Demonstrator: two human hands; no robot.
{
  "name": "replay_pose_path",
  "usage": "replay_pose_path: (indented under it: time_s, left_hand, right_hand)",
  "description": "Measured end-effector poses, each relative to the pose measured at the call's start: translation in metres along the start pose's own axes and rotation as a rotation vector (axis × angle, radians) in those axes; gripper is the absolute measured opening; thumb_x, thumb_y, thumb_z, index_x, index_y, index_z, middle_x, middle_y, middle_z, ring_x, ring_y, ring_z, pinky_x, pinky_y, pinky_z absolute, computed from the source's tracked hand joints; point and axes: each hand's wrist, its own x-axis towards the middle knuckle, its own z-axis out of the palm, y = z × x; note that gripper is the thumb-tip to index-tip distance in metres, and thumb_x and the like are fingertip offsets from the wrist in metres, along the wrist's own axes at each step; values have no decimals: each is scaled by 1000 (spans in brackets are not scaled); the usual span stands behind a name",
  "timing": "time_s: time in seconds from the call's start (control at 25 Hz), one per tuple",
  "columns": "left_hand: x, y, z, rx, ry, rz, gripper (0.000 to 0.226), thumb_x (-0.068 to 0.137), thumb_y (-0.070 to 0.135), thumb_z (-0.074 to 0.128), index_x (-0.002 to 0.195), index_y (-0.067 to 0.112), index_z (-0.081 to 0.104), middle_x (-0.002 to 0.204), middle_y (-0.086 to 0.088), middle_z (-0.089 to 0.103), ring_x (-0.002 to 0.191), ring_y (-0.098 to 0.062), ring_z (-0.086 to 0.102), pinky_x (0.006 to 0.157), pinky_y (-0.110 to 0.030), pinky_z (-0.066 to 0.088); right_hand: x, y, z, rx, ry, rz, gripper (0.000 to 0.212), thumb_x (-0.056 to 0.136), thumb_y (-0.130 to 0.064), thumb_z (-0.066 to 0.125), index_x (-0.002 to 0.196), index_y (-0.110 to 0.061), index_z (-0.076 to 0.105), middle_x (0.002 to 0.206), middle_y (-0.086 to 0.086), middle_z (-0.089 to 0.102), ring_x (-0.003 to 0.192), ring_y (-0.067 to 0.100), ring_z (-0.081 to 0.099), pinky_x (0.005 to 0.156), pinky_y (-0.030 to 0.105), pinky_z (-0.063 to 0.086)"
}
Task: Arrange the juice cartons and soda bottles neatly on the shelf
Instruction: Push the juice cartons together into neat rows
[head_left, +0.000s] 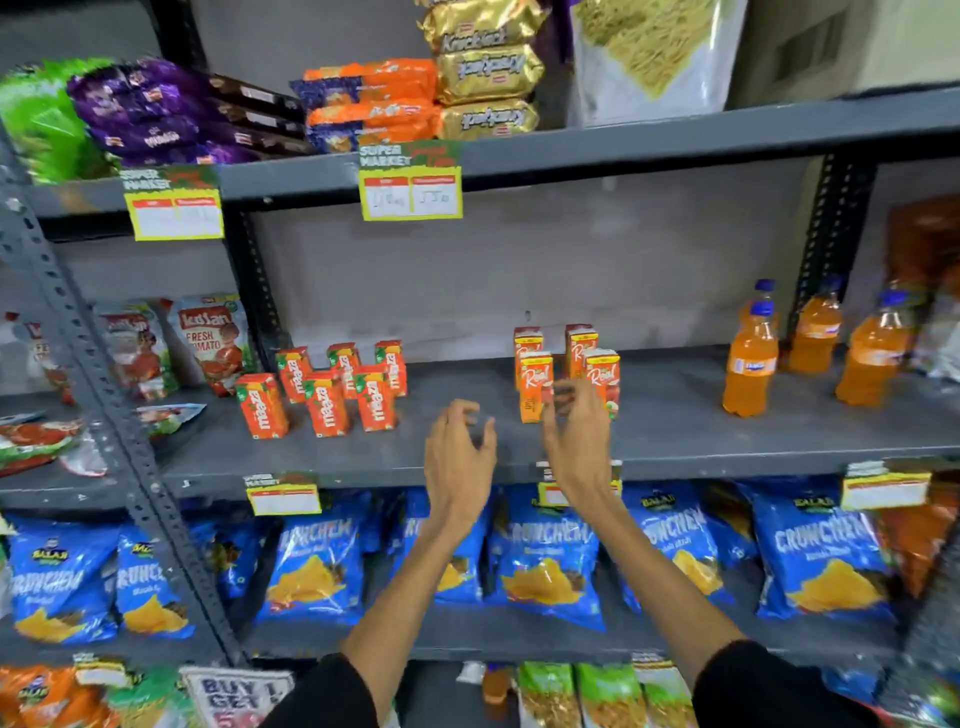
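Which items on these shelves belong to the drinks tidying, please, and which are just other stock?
Belongs to the job:
orange Maaza juice cartons
orange-and-red Real juice cartons
orange soda bottles with blue caps

Just other stock:
blue Crunchem snack bags
Kissan tomato pouches
gold Krackjack biscuit packs

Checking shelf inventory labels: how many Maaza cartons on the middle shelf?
6. Front row of Maaza cartons. Back row. None look hidden, though the frame is slightly blurred.
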Motion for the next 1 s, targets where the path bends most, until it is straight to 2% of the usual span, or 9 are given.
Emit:
replay_pose_path:
  time_s: [0.08,0.16,0.24,0.32,0.4,0.48,0.64,0.76,1.0]
  left_hand:
    - [4,25,26,-76,-54,-75,34,91,30,70,118,15,56,107,-3,66,99,-24,62,76,-32,43]
    - [12,41,51,-105,-100,-168,55,87,34,75,130,10,49,118,-9,64,108,-27,60,82,-34,44]
    - [22,50,72,-81,-130,-252,74,82,36,80,136,3,42,126,-17,59,119,-33,57,91,-42,47]
    - [28,55,87,28,-121,-331,79,77,42,84,131,1,42,126,-18,59,119,-36,57,93,-47,48]
    - [33,58,95,134,-101,-373,81,75,48,84,127,2,42,125,-16,60,118,-35,59,93,-49,47]
    - [36,57,101,189,-93,-371,80,77,49,82,127,3,40,124,-16,63,116,-35,60,94,-49,46]
    - [37,45,105,216,-100,-354,69,79,45,81,121,7,42,117,-16,67,111,-36,63,93,-50,51]
    - [36,38,101,184,-99,-296,63,76,46,83,110,11,44,110,-14,68,103,-35,66,87,-52,54]
    - [35,36,101,227,-94,-271,65,73,58,81,106,14,46,102,-8,71,98,-30,69,84,-49,54]
  right_hand:
    - [16,18,-27,-101,54,46,27,89,-15,62,113,-12,51,111,7,54,102,28,56,86,42,49]
    - [34,36,-41,-201,25,143,46,84,-19,72,119,-6,46,120,16,50,112,36,51,92,45,47]
    - [47,51,-44,-238,-103,239,68,77,-27,81,126,0,42,126,22,48,118,40,47,97,46,43]
    - [56,62,-41,-244,-235,289,82,70,-34,87,127,2,41,127,22,50,120,39,48,99,45,43]
    - [63,70,-39,-234,-277,317,80,68,-35,88,124,0,43,122,19,56,118,35,54,96,44,49]
    - [65,73,-38,-245,-282,318,69,71,-31,88,118,-2,47,116,17,61,111,32,61,87,38,53]
    - [63,72,-35,-266,-271,296,56,74,-31,86,111,-4,52,108,13,68,99,28,68,71,28,47]
    - [60,72,-33,-308,-277,260,55,74,-36,85,109,-7,52,106,12,69,98,29,69,71,29,48]
    - [58,74,-30,-334,-255,274,56,77,-39,83,111,-10,50,109,13,69,99,31,69,74,36,53]
